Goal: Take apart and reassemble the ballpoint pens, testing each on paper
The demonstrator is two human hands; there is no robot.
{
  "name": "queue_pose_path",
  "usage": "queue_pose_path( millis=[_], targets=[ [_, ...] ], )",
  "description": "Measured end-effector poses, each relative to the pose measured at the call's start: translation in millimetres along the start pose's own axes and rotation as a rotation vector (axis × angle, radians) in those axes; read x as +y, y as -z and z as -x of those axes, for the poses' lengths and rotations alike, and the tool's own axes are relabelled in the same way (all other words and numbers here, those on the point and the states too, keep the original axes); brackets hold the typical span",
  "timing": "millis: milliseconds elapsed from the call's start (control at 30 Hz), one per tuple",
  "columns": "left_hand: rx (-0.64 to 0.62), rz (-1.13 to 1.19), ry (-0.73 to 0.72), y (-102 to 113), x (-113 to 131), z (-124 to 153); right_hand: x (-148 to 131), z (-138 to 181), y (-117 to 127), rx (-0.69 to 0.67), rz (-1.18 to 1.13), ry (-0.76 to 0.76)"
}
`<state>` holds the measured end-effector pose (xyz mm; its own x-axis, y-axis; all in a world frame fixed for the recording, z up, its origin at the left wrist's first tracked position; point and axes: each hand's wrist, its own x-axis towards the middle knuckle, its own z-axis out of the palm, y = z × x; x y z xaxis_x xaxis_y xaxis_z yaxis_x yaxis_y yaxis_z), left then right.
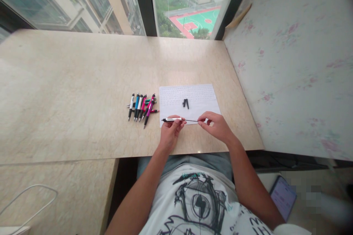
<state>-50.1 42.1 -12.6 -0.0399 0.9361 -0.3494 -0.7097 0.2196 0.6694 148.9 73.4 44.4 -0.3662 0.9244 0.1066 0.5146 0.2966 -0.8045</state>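
My left hand [171, 132] is closed around a white pen barrel [173, 119] with a black end pointing left. A thin dark ink refill [191, 120] sticks out of the barrel's right end. The fingertips of my right hand [215, 125] pinch the far end of that refill. Both hands hover over the lower edge of a sheet of paper [198, 97] with rows of handwriting at its top. Two small black pen parts [185, 103] lie on the sheet, just beyond my hands.
Left of the paper lies a pile of several pens [142, 108] in white, blue, pink and purple, some crossing others. The stone-patterned tabletop [68, 91] ends at windows ahead and a flowered wall [298, 58] on the right. A phone [284, 194] rests lower right; a white cable [38, 185] lies lower left.
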Motion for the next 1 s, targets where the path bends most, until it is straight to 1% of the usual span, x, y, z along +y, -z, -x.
queue_pose_path(
  millis=[167, 267, 333, 367, 433, 500, 600, 667, 767, 833, 867, 967, 1000],
  targets=[
    [0.019, 0.017, 0.002, 1, -1, -1, 19, 10, 12, 0.044, -0.104, -0.112],
    [0.018, 0.018, 0.007, 2, -1, -1, 34, 8, 11, 0.167, -0.132, -0.209],
    [0.014, 0.015, 0.007, 2, -1, -1, 40, -1, 3, 0.252, -0.056, -0.262],
    [0.012, 0.013, 0.005, 2, -1, -1, 43, -8, -2, 0.268, -0.003, -0.273],
    [0.006, 0.012, 0.000, 2, -1, -1, 44, -25, -15, 0.266, 0.074, -0.263],
    [-0.002, 0.017, -0.003, 2, 0, -1, 44, -44, -29, 0.292, 0.156, -0.273],
    [-0.008, 0.017, -0.001, 2, 0, -1, 43, -67, -45, 0.302, 0.198, -0.295],
    [-0.005, 0.012, 0.000, 2, 0, -1, 41, -74, -48, 0.293, 0.179, -0.313],
    [-0.008, 0.010, -0.004, 1, 0, 0, 35, -69, -42, 0.284, 0.122, -0.325],
    [-0.016, 0.011, -0.006, 0, 0, 0, 26, -58, -32, 0.242, 0.065, -0.290],
    [-0.019, 0.009, -0.005, 0, 0, 0, 20, -52, -26, 0.185, 0.023, -0.251],
    [-0.015, -0.010, -0.001, -1, 0, 0, 1, -35, -11, -0.097, -0.062, -0.114],
    [-0.012, -0.017, -0.001, -1, 0, 0, -5, -31, -7, -0.149, -0.046, -0.075]
  ],
)
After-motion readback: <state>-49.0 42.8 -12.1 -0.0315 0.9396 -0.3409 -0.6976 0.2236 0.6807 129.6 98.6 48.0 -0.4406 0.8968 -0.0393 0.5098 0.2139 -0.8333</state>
